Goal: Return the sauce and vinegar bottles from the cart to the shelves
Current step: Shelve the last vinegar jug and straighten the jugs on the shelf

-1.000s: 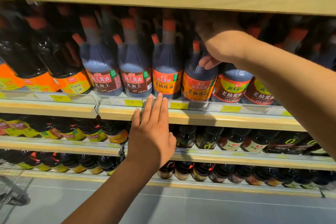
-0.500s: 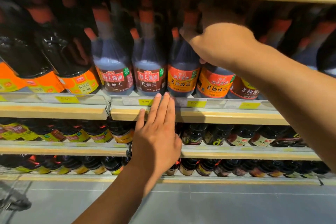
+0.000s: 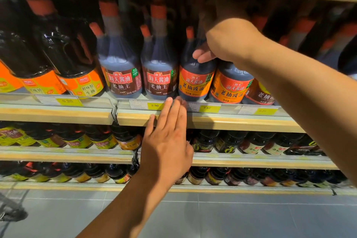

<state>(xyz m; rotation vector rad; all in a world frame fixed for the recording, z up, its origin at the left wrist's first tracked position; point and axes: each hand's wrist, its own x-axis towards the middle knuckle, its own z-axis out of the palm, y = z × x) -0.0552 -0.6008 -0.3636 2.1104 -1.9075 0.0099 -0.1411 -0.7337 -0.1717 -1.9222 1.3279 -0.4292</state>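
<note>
Currently right hand (image 3: pixel 229 42) curls over top of dark bell-shaped bottle (image 3: pixel 230 87), glossy orange label; left hand (image 3: pixel 168 141) flat, fingers straight, touching wooden shelf (image 3: pixel 241 124) edge.

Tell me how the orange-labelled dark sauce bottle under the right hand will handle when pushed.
The orange-labelled dark sauce bottle looks full, so it is probably heavy. Its broad base should slide rather than tip. The right hand grips its top, and the smooth wall may be slippery.
</note>
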